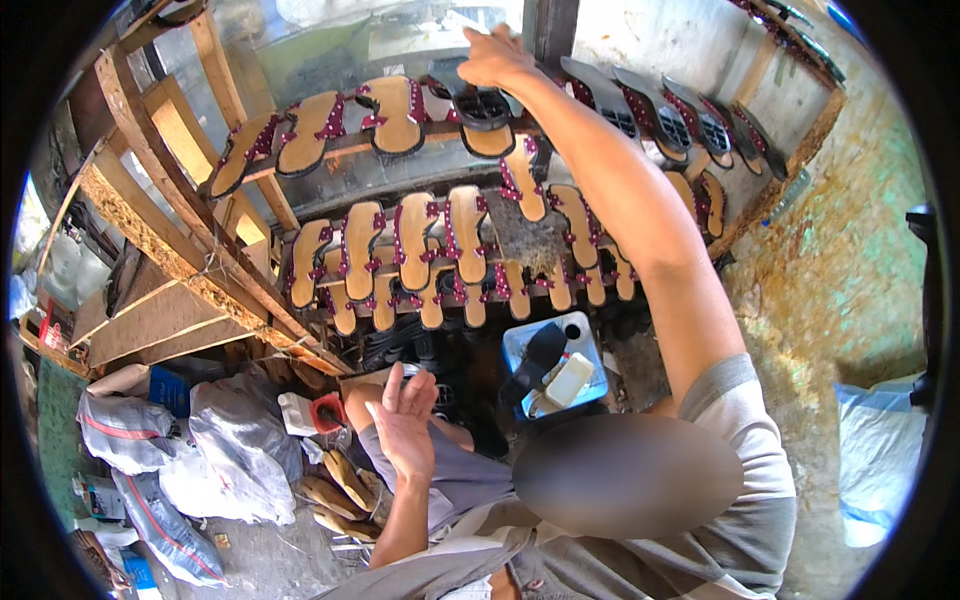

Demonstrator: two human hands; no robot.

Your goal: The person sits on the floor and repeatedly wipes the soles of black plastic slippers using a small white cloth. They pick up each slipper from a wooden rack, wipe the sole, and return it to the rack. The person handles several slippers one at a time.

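Note:
My right hand [495, 58] reaches far up to the upper shelf, fingers partly bent and apart. It is just above a dark sandal sole [478, 108] that lies over a tan sandal [488, 143]; whether it touches the sole is hard to tell. My left hand [405, 425] is raised over my lap, palm up, fingers spread and empty. Tan sandals with dark red, white-dotted straps [393, 115] line the upper shelf. More of the same kind [415, 240] stand in rows below. One sandal [523, 180] leans alone between the two levels.
Dark-soled sandals [655, 115] lean at the upper right. A blue basin [590, 375] with a black brush-like item and a pale block stands below the racks. Wooden framing [190, 240] rises at left. Sacks [240, 440] and wooden shoe lasts [340, 490] lie on the floor.

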